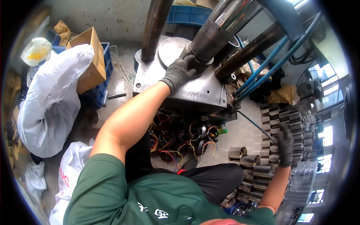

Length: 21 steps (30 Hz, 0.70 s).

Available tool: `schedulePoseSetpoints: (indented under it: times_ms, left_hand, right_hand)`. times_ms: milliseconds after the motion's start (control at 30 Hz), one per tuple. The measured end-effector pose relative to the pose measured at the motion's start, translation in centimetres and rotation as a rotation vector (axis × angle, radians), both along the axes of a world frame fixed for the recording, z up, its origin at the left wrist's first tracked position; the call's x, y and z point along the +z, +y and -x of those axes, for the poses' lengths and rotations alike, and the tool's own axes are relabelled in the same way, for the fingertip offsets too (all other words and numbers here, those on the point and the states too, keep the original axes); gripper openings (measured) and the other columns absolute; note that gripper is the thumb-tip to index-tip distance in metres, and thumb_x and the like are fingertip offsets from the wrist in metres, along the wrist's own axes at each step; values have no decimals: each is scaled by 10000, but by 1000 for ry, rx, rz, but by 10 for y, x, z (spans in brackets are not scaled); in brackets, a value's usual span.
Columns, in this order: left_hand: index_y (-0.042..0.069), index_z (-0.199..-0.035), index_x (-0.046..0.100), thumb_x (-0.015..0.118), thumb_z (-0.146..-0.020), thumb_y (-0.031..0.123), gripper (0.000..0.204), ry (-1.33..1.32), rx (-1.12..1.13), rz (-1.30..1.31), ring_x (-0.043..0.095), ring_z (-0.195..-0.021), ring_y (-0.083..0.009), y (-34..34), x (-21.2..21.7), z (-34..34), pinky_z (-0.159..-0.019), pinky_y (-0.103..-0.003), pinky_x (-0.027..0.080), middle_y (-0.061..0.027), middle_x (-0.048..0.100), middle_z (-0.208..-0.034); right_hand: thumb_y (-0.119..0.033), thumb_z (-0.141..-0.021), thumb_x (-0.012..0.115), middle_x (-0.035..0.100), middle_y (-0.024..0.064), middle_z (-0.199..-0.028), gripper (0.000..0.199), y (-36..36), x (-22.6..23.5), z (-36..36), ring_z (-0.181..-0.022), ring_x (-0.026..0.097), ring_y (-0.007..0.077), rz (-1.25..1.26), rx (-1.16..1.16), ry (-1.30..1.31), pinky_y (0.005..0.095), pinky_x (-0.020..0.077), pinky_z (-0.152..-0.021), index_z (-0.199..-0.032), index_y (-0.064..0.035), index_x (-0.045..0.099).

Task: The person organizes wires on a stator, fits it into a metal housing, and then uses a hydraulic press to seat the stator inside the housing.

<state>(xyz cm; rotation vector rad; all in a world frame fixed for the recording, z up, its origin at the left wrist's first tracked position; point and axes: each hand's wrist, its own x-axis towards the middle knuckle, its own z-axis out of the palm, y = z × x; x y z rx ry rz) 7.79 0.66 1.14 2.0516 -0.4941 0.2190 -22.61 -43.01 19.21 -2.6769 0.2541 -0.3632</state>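
My left hand (pixel 177 74), in a dark grey glove, reaches onto the metal bed (pixel 187 89) of a press. Its fingers and thumb curve round the lower end of a dark metal cylinder (pixel 210 40), which stands under the shiny ram (pixel 237 13). What lies at the cylinder's foot is partly hidden by the hand. Out to the right, my gloved right hand (pixel 285 147) is closed at the end of a thin dark lever (pixel 255 125) that slants out from the press.
Motor stators with coloured wires (pixel 168 137) lie below the bed. Stacked metal sleeves (pixel 268 146) fill the right floor. Blue hoses (pixel 279 56) run beside a steel column (pixel 155 28). On the left are a white sack (pixel 52 101) and a cardboard box (pixel 98 62) in a blue crate (pixel 108 69).
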Motion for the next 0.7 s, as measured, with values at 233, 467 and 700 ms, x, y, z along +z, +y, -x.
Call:
schedulePoseSetpoints:
  times_ms: [233, 467, 700]
  left_hand:
    - [73, -1484, 523, 768, -869, 204, 674, 12, 1, -3, 578, -1331, -366, 2, 1, 1, -1151, -428, 471, -112, 406, -1626]
    - [82, -1483, 528, 758, -873, 207, 664, -21, 3, -19, 590, -1316, -366, 3, -2, -2, -1140, -429, 482, -108, 419, -1619]
    - [77, -1480, 532, 754, -874, 197, 656, -27, -13, 8, 592, -1315, -362, 3, -5, -4, -1140, -421, 486, -102, 423, -1618]
  right_hand:
    - [-66, -920, 679, 758, 83, -947, 193, 62, -46, 79, -865, 693, 158, -139, 41, 633, 318, 554, -794, -1094, -12, 744]
    - [-66, -917, 660, 764, 82, -967, 287, 53, -37, 71, -841, 668, 132, -413, -89, 447, 293, 548, -769, -1188, 1, 727]
    - [-45, -905, 642, 773, 103, -985, 243, 45, -42, 77, -852, 685, 149, -165, 81, 575, 311, 557, -790, -1114, -1, 758]
